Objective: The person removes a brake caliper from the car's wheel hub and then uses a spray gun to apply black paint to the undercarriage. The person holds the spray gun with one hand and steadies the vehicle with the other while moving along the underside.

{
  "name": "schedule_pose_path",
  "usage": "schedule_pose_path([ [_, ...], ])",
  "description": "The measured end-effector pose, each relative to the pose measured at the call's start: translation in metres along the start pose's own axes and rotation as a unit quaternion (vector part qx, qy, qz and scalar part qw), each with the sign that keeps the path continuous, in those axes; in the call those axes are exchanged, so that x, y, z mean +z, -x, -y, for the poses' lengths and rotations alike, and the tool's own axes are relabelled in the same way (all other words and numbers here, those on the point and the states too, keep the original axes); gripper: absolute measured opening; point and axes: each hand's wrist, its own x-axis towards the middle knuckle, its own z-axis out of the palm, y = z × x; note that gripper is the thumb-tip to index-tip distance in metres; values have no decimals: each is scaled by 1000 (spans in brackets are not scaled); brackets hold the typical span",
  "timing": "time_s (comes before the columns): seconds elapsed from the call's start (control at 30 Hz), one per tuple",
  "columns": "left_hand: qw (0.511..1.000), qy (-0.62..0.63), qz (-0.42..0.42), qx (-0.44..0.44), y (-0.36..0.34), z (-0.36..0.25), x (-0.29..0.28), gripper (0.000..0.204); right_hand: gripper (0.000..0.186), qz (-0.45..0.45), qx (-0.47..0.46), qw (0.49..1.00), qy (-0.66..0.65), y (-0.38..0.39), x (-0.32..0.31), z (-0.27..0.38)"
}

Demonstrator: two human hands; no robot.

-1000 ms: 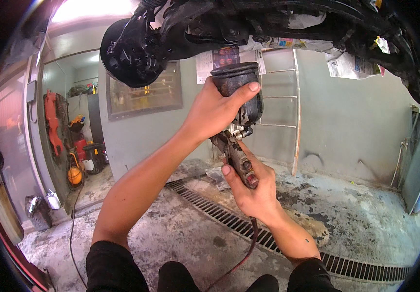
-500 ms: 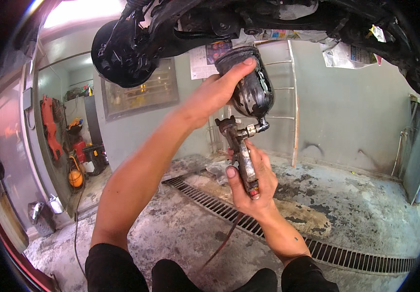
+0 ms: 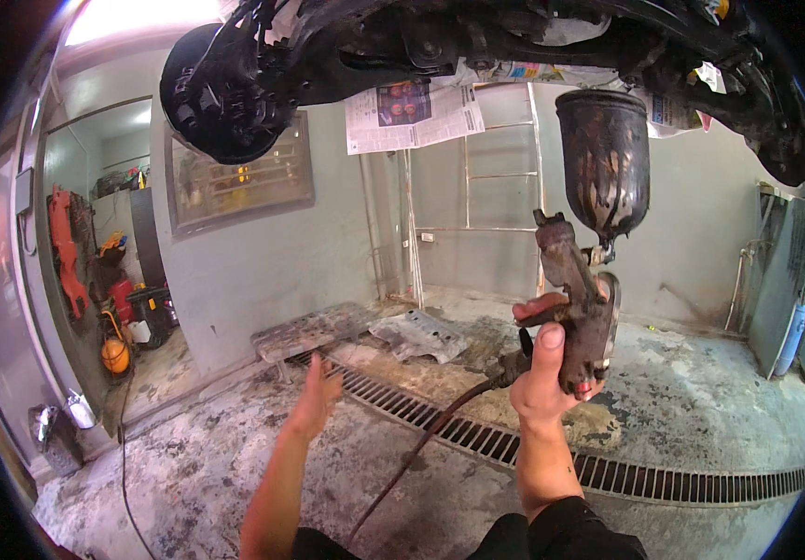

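My right hand is wrapped round the handle of a paint-smeared spray gun, its thumb lying along the near side. On top of the gun stands a black-coated cup, upright, with dark drips down its side. A dark hose runs from the gun's lower end down toward the floor. My left hand is low and to the left, away from the gun, holding nothing, its fingers loosely apart. Overhead, the black vehicle underbody spans the view, with a round hub part at its left end.
Newspaper hangs below the underbody. A metal floor grate crosses the concrete floor. Beyond it are a low bench and a perforated metal sheet. A pale ladder-like frame stands by the back wall. A doorway at left shows an orange tank.
My left hand has let go of the cup and dropped down to the left. My right hand has moved the spray gun rightward and turned it, with the cup now more upright.
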Motion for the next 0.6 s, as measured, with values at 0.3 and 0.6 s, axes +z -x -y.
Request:
schedule_pose_path([
  [0.3, 976, -56, -124, -168, -25, 199, -70, 113, 40, -23, -11, 998, -53, 27, 15, 3],
  [0.6, 955, -70, -199, -207, -13, 207, -73, 107, 56, 100, -54, 993, 23, 48, 7, -1],
])
